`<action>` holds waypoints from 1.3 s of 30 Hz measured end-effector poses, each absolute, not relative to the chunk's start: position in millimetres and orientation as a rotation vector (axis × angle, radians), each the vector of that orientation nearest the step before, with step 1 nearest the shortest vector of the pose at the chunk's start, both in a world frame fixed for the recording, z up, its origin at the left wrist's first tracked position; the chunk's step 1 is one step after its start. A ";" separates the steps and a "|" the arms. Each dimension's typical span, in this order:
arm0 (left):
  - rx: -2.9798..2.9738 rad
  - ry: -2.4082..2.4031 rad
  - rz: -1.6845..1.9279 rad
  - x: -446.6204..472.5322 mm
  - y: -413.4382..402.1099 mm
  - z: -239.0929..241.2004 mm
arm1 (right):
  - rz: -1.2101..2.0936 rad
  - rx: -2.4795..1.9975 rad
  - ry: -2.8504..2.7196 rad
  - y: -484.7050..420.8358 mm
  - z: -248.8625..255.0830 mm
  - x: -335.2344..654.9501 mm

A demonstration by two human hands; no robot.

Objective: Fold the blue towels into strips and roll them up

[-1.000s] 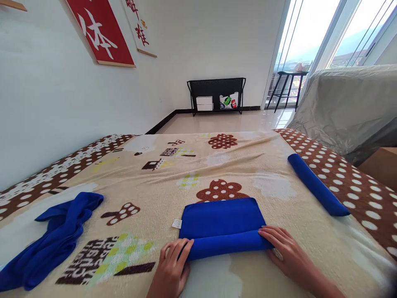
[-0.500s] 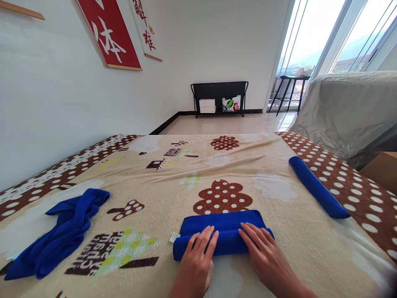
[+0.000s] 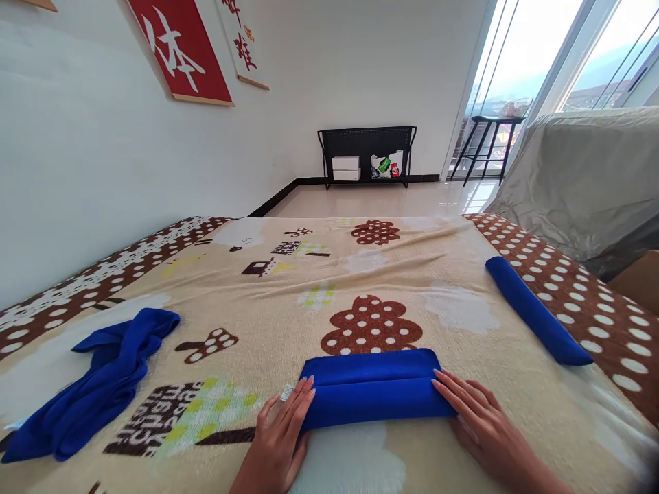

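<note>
A blue cloth [image 3: 371,394], partly rolled over itself with a flat strip at its far edge, lies in front of me on the blanket. My left hand [image 3: 281,425] rests against its left end, fingers stretched out beside a small white tag [image 3: 287,392]. At the right end, my right hand [image 3: 481,418] lies with its straight fingers touching the cloth; the thumb is mostly hidden. Off to the right is a second blue cloth [image 3: 535,312], rolled into a narrow strip. On the left sits a crumpled blue cloth [image 3: 116,374], loosely bunched.
The cream patterned blanket [image 3: 268,322] with brown dotted borders covers the surface, slightly wrinkled. A wall with hanging scrolls [image 3: 178,55] runs along the left. Beyond stand a black rack [image 3: 365,144], a stool [image 3: 489,147] and a plastic-covered piece of furniture [image 3: 592,178].
My hands have moved apart, from the top of the roll out to its two ends. The roll looks flatter and wider. The view has shifted slightly.
</note>
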State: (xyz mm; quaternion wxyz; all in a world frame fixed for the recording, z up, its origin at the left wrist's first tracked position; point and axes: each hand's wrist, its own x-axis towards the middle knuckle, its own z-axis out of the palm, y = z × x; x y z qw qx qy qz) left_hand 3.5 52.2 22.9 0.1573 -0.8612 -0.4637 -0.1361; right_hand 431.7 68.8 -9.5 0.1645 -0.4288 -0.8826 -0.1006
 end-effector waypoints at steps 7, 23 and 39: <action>-2.393 -1.450 -0.408 1.1 60.5 21.9 | -0.230 -1.394 -2.361 80.5 -11.0 429.5; -2.543 -1.750 -0.294 31.6 84.0 60.0 | 0.059 -1.441 -2.304 98.8 20.5 394.8; -2.629 -1.230 -0.231 44.4 98.8 29.1 | -0.304 -1.050 -2.558 108.8 -0.6 365.2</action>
